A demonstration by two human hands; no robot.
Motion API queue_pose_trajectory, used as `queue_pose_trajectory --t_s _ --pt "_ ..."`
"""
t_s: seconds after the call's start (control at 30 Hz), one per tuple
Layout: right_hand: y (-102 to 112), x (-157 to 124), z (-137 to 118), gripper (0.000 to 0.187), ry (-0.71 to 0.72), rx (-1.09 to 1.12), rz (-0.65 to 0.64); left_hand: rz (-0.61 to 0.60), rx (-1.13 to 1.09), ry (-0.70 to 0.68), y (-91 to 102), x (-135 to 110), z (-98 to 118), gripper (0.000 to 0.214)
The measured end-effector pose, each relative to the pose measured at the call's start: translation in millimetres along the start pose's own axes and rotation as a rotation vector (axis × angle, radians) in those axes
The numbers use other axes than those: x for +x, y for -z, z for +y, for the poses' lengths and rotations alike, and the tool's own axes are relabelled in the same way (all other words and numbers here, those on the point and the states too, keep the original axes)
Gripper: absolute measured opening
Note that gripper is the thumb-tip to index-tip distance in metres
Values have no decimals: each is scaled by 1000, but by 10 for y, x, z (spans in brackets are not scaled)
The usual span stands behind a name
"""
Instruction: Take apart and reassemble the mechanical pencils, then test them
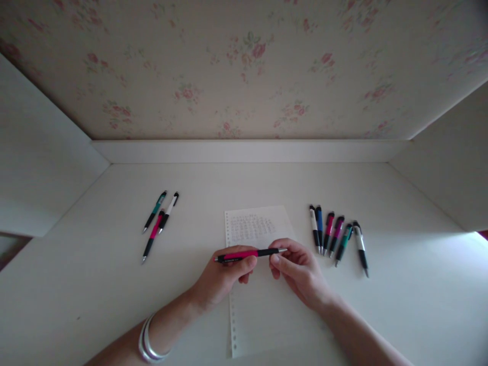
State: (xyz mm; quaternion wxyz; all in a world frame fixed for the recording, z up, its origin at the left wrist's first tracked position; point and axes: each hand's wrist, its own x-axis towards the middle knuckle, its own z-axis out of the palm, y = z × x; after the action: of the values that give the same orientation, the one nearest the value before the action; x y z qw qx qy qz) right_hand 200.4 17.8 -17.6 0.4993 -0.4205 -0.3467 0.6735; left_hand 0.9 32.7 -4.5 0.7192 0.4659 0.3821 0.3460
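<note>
A pink pen point(244, 254) with black grip and silver tip lies level across both hands, tip to the right. My left hand point(224, 272) is closed round its pink barrel, thumb on the near side. My right hand point(299, 269) pinches at the silver tip with thumb and fingers. Beneath the hands is a sheet of punched paper point(263, 315), with rows of handwriting on its upper part. Silver bangles point(147, 340) circle my left wrist.
Left of the paper lie three pens: a teal one point(155, 211), a white one point(169, 211) and another pink one point(153, 236). Several pens, among them a purple one point(337, 235), are lined up at the right. White panels and a flowered wall point(244, 76) bound the white desk point(95, 284).
</note>
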Motion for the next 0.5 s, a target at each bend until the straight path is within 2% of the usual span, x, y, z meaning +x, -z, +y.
queue_pose_trajectory --t_s 0.3,0.4,0.47,0.5 --pt "-8 3 -18 24 -14 63 -37 30 -17 32 -10 -21 2 38" --pt "-37 -4 -61 22 -28 139 -44 -2 -79 86 20 -57 -27 57" --pt "-46 -4 -88 22 -37 190 -16 -39 -141 61 40 -72 -50 69" --pt "-45 -2 -96 22 -36 208 4 -50 -180 17 46 -73 -59 68"
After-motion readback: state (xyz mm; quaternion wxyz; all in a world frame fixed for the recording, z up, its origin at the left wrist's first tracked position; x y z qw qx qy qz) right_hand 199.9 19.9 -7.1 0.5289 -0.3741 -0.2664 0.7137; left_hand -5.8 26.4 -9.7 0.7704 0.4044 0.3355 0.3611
